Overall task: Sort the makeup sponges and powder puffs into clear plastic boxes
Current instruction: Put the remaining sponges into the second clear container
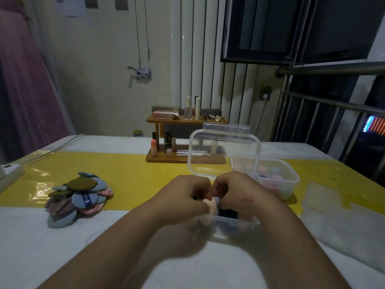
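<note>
**Both hands pressing sponges down into the near box**

Working over the near clear box, lid swung up and standing open behind the hands so the mouth stays free. Left hand curled, fingers together and closed around a peach sponge, thumb side pinching it at the box's left rim. Right hand bent over the box from the other side, fingertips tucked down and in; gripping something or only pushing, cannot tell, since the knuckles hide the tips. Between the two hands, a sliver of pale lilac, apparently another sponge, and something dark blue lower in the box.

Probably squeezed from both sides to wedge soft pieces into a tight space: peach sponge sitting partly above the rim, not yet fully seated, touching the left fingers and just beside the right ones.

To the right and a little farther off, a second clear box, lidless, already loaded with pastel sponges in pink, blue and peach. Its loose lid apparently lying flat on the yellow cover further right.

Well apart on the left, a heap of flat powder puffs in blue, brown and pink, untouched and still waiting for a box. Judging from that heap, task roughly midway: sponges nearly done, puffs not begun
</note>
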Demonstrator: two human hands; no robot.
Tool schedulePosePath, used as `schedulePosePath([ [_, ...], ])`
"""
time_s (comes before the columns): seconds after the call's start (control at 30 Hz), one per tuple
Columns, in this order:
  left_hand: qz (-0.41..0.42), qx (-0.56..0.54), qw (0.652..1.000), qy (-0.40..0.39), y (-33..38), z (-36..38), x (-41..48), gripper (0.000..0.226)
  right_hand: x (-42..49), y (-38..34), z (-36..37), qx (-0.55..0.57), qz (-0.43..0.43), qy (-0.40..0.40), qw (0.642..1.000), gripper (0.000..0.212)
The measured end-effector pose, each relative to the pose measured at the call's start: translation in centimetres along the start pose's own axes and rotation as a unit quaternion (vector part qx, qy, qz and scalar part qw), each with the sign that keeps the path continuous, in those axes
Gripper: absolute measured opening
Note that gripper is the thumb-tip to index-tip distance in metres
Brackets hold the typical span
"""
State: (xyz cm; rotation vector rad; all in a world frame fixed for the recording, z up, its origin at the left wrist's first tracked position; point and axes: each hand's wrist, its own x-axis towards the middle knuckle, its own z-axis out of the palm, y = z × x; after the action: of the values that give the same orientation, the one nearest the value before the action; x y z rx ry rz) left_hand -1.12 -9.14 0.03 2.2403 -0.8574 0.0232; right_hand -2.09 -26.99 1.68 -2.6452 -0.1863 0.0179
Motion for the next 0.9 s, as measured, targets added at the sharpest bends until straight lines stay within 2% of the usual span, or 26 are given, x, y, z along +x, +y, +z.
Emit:
schedulePosePath([
  [0.07,-0.010,0.006,1.000,0.002,0.3,-0.1,0.2,0.008,0.0,-0.1,0.0,-0.001,0.001,0.001,1.000,0.027],
  [0.17,-0.019,0.034,0.999,0.012,0.4,0.1,0.5,0.021,0.1,-0.2,0.0,-0.015,0.007,-0.001,1.000,0.027],
  [0.3,-0.034,0.055,0.998,0.010,0.4,-0.1,1.0,0.018,0.1,-0.2,0.0,-0.027,0.014,0.001,1.000,0.030],
  [0.43,-0.028,0.067,0.997,-0.005,0.1,-0.3,1.0,0.028,0.2,0.0,0.2,-0.033,0.021,0.006,0.999,0.034],
  [0.53,-0.015,0.064,0.998,-0.011,-0.2,-0.4,0.9,0.022,0.2,0.0,0.2,-0.032,0.021,0.005,0.999,0.033],
  [0.7,-0.012,0.060,0.996,-0.071,0.1,-0.7,1.1,0.007,0.2,0.0,0.3,-0.031,0.023,0.010,0.999,0.029],
  [0.9,0.045,0.088,0.987,-0.128,0.3,-2.0,0.8,0.027,0.3,0.0,0.2,-0.035,0.014,0.008,0.999,0.028],
])
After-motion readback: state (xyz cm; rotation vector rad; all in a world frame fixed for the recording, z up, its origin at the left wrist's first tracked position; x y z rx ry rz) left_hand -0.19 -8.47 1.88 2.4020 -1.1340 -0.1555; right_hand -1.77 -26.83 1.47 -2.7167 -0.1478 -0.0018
